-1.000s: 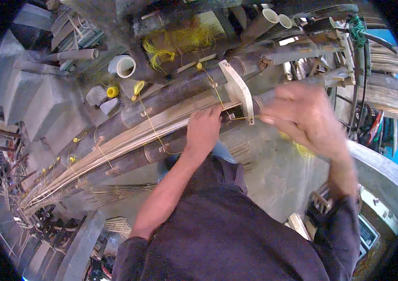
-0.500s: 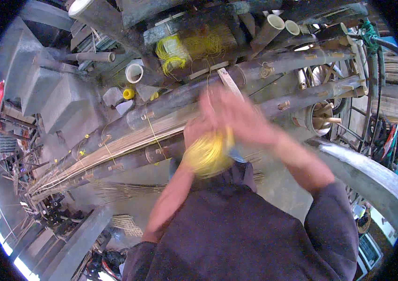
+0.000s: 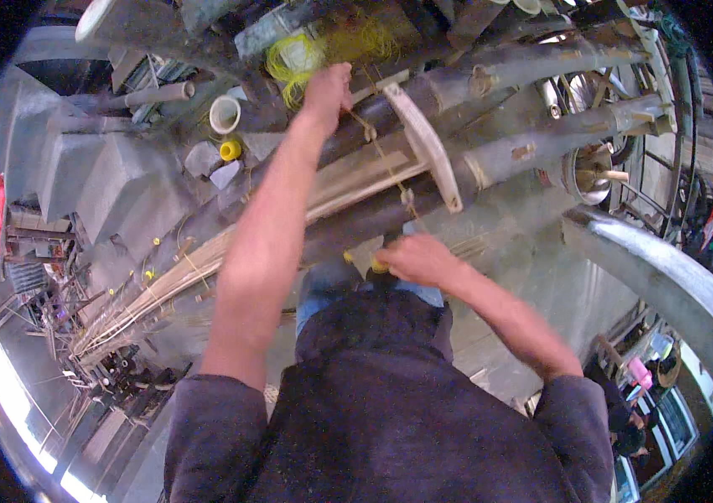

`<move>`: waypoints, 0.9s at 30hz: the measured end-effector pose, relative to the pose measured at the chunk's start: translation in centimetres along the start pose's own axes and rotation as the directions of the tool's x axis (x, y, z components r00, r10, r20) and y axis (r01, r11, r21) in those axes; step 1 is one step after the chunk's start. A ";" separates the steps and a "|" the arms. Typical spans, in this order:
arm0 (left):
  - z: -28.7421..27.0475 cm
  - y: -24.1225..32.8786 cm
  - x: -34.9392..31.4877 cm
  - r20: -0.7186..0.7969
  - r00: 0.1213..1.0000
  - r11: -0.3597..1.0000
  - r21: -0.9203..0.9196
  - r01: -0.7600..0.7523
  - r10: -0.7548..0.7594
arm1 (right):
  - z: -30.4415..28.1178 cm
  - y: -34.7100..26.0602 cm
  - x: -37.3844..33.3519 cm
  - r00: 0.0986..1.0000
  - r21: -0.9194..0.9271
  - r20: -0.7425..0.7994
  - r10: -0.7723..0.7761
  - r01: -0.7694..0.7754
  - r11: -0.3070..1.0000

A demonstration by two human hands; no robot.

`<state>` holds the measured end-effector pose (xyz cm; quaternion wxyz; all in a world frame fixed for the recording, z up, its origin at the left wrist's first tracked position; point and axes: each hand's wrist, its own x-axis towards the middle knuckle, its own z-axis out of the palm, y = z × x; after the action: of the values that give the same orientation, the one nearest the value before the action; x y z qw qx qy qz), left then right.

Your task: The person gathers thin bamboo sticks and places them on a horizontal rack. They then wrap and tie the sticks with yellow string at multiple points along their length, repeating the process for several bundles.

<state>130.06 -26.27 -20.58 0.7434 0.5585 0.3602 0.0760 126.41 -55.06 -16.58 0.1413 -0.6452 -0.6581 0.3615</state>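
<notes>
My left hand [image 3: 328,90] reaches to the far side of the bamboo poles, its fingers closed on a thin cord [image 3: 360,119]. That cord runs over a peg on the far pole and crosses a long bundle of pale split strips [image 3: 355,186] toward the near pole. Close to my lap, my right hand [image 3: 423,258] is closed, with bright yellow cord [image 3: 378,267] showing at its fingers; most of this cord is hidden. A flat wooden crosspiece [image 3: 428,147] spans the two poles at the strips' right end.
Tangled yellow cord [image 3: 296,59] lies beyond the far pole [image 3: 448,88]. A white tube-like container [image 3: 225,114] and a yellow roll [image 3: 230,151] stand left of it. The near pole [image 3: 507,155] passes a bucket [image 3: 588,178] holding bamboo pieces. Concrete steps [image 3: 113,180] rise at left.
My hands were together over the strips with a yellow hank hanging below. They have parted: the left went far, the right came near my lap. The wooden crosspiece now shows fully.
</notes>
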 end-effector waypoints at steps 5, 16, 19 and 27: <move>-12.9 6.3 -5.8 -0.033 0.999 0.635 0.772 0.008 0.027 | 0.9 -7.3 -2.5 0.980 0.190 -0.155 0.125 -0.095 0.977; -31.7 2.4 -29.4 -0.035 0.948 0.627 0.758 -0.181 0.316 | 13.8 -23.0 17.5 0.979 0.661 -0.028 0.200 -0.132 0.739; -30.9 -2.1 -33.6 0.150 0.921 0.515 0.792 -0.329 0.359 | -1.2 -29.7 14.9 0.988 0.116 -0.131 0.081 -0.066 0.991; -28.4 -7.5 -32.5 0.023 0.739 0.265 0.926 -0.269 0.673 | -8.1 -38.3 30.0 0.971 -0.402 -0.052 -0.235 0.195 0.895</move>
<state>86.62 -23.70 -15.90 0.1883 0.9156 0.2904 0.2046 99.23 -20.58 5.90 0.0801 -0.6009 -0.7766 0.1714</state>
